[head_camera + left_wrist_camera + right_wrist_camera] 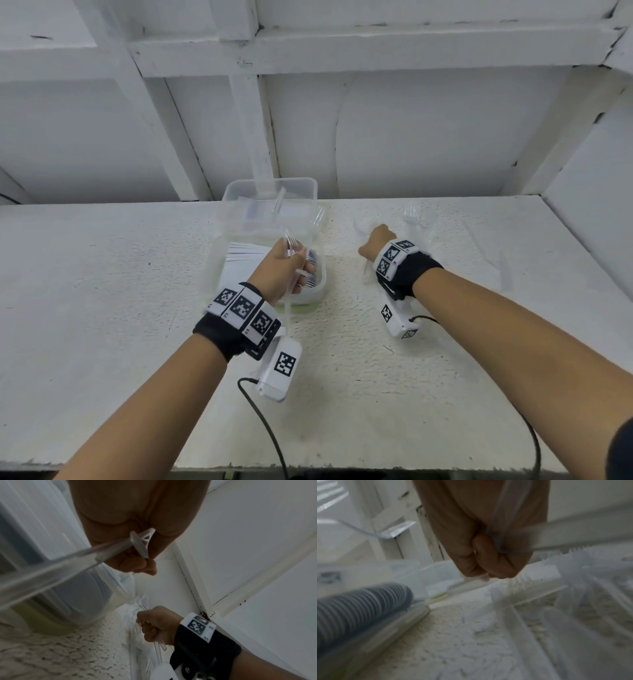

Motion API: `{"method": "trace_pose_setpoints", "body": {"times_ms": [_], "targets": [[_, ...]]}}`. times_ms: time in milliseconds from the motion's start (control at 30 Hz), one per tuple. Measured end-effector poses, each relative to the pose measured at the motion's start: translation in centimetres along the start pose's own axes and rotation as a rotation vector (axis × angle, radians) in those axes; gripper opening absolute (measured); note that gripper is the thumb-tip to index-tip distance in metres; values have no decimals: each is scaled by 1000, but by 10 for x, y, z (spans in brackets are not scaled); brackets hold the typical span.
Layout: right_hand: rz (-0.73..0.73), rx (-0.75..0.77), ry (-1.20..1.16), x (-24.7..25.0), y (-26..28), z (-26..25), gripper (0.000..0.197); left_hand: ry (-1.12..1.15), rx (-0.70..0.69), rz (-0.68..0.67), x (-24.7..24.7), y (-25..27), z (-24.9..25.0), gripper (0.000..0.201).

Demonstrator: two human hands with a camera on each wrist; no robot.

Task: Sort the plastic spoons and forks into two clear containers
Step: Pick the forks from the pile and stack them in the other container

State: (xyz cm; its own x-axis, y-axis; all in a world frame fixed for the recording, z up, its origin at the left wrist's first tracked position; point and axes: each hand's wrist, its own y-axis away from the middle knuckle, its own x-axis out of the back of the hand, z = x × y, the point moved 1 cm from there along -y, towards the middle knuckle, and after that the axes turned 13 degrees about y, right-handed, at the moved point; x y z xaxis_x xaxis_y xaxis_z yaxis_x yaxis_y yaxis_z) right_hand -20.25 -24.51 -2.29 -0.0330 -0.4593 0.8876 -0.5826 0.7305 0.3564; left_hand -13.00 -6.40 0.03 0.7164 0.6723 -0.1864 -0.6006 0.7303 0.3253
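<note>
Clear plastic forks [294,255] are sitting in the curled left hand [281,270], above the near clear rectangular plastic container [219,270]. Right of this container, the right hand [375,245] is gripping more clear cutlery [160,646] over the loose pile [411,219] on the white table [102,274].

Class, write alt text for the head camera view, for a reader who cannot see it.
Seen from above, the left hand holds clear plastic forks over the nearer clear container, while the right hand grips more clear cutlery scattered on the white table. A second clear container stands behind the first.
</note>
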Motion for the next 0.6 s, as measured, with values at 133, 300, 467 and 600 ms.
{"method": "trace_pose_setpoints", "body": {"times_ms": [133, 300, 467, 600], "targets": [[39, -69, -256, 15, 8, 17, 23, -23, 14, -28, -9, 2, 0, 8], [42, -54, -730, 27, 39, 30, 19, -57, 1, -96, -23, 9, -6, 7], [52, 26, -922, 27, 65, 30, 10, -27, -2, -168, -37, 18, -9, 8], [101, 27, -939, 20, 70, 31, 22, -25, 11, -218, -44, 23, -10, 10]]}}
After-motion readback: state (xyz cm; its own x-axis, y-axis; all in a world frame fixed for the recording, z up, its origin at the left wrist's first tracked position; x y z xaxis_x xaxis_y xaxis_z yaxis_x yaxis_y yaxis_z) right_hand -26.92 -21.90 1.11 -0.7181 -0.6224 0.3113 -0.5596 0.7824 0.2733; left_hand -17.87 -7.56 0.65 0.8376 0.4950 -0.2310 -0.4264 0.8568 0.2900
